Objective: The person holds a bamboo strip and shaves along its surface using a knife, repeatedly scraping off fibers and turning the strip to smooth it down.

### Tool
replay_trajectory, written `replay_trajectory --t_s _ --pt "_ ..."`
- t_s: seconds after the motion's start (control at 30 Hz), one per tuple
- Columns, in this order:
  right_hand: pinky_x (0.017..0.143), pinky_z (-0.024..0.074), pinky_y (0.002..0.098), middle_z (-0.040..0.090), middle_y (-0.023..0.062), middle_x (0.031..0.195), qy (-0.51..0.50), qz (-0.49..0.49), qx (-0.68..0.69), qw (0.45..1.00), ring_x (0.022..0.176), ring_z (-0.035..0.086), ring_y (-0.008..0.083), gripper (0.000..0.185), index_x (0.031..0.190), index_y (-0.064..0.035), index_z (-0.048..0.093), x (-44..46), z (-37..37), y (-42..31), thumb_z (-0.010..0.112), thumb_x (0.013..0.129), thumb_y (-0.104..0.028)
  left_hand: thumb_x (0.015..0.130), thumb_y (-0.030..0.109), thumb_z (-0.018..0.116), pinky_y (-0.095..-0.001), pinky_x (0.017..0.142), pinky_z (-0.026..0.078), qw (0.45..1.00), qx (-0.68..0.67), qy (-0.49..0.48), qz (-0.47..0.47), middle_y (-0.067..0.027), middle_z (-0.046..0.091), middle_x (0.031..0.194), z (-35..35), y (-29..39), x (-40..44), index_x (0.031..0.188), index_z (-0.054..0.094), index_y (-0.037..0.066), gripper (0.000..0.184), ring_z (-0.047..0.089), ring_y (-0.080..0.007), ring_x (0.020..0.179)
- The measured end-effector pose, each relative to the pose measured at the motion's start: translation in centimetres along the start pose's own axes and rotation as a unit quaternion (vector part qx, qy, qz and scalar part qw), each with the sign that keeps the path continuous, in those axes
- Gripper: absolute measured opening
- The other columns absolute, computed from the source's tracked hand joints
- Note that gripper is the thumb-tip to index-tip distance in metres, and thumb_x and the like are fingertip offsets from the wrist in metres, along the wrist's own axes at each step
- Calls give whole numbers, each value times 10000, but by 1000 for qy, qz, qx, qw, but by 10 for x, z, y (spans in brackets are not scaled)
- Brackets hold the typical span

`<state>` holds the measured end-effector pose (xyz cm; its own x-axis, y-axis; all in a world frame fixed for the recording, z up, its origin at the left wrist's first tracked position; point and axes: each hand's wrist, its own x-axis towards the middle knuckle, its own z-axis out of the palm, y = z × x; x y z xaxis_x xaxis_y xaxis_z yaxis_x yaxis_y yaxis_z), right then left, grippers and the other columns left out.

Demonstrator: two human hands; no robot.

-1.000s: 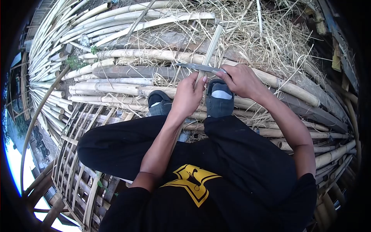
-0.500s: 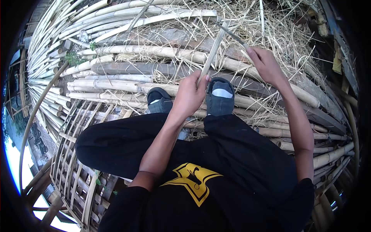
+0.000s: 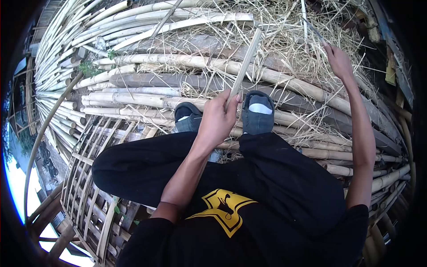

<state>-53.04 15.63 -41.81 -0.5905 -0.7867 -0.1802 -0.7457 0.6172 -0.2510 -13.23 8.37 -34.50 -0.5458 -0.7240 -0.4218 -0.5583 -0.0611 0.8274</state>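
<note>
The left hand (image 3: 218, 116) is closing its fingers around the bamboo strip (image 3: 247, 58), which is slanting up and away above the bamboo poles (image 3: 178, 60). The right hand (image 3: 340, 62) is clamping on the handle end of the knife (image 3: 315, 30), well apart from the strip; its blade is pointing up and leftward over the shavings (image 3: 284, 42).

Edges and clearance: the strip's far end is standing free of both hands, and open room is showing between strip and blade. A pale sliver (image 3: 304, 18) is lying close to the blade tip.

Obstructions: the right shoe (image 3: 258, 116) is sitting just beside the left hand, and the left shoe (image 3: 187, 118) is resting near that wrist. A woven lattice (image 3: 95, 178) is occupying the lower left, beside a curved pole (image 3: 41, 133).

Markings: the black shirt (image 3: 267, 236) is bearing a yellow emblem (image 3: 224, 209); no legible writing is showing.
</note>
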Motion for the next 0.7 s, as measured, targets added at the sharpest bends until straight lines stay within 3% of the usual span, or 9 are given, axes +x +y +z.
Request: replay_trajectory --t_s 0.13,0.17,0.2,0.3,0.33,0.43,0.53,0.63,0.7 --pt "527 380 387 526 120 564 29 -35 102 994 515 499 222 591 754 -7 583 -37 -26 -46 361 982 -505 961 153 525 -280 453 292 997 36 62 39 -10 395 549 4 6 18 905 617 -26 209 344 -54 512" --pt "516 368 391 512 124 554 -14 -55 141 988 500 477 231 578 754 -6 575 -50 -22 -68 378 979 -500 949 131 530 -320 455 314 996 48 61 49 -90 432 536 6 8 19 892 610 -43 200 385 -124 467" --pt "505 356 395 499 128 544 -58 -73 184 979 485 455 240 565 754 -4 568 -65 -14 -93 396 977 -494 949 131 530 -320 455 314 996 47 58 43 -90 432 536 9 6 20 892 610 -43 200 385 -124 467" --pt "517 390 436 506 156 527 -142 -196 176 954 497 506 325 503 751 -21 568 -106 7 -153 427 968 -452 922 72 529 -391 484 361 984 88 106 117 -224 499 590 17 5 21 858 584 -55 152 471 -328 478" --pt "524 403 452 517 165 529 -151 -241 175 943 512 528 353 479 753 -31 574 -113 11 -161 435 965 -437 922 72 529 -391 484 361 983 91 106 119 -224 499 590 17 4 21 858 584 -55 152 471 -328 478" --pt "547 423 477 548 180 558 -178 -257 141 939 570 564 385 450 750 -43 578 -107 15 -157 456 952 -426 923 64 523 -393 486 367 980 107 105 132 -216 500 587 19 -4 18 854 576 -55 147 490 -326 480" --pt "546 427 472 555 176 566 -120 -265 96 952 566 563 379 451 754 -46 585 -97 13 -148 455 952 -430 924 59 517 -394 478 370 970 131 105 174 -217 500 589 18 -7 20 859 571 -56 144 497 -334 480" --pt "539 424 439 529 140 571 -75 -148 67 984 524 515 336 535 752 -42 588 -55 18 -102 385 971 -486 926 64 523 -385 459 360 981 120 85 128 -209 476 554 14 -4 13 860 566 -58 145 463 -314 446" --pt "550 404 420 500 118 568 -56 56 34 996 530 494 278 583 757 -28 584 0 26 -29 353 978 -515 930 75 523 -378 458 358 981 109 90 135 -212 472 555 15 -2 4 869 569 -59 154 448 -298 441"
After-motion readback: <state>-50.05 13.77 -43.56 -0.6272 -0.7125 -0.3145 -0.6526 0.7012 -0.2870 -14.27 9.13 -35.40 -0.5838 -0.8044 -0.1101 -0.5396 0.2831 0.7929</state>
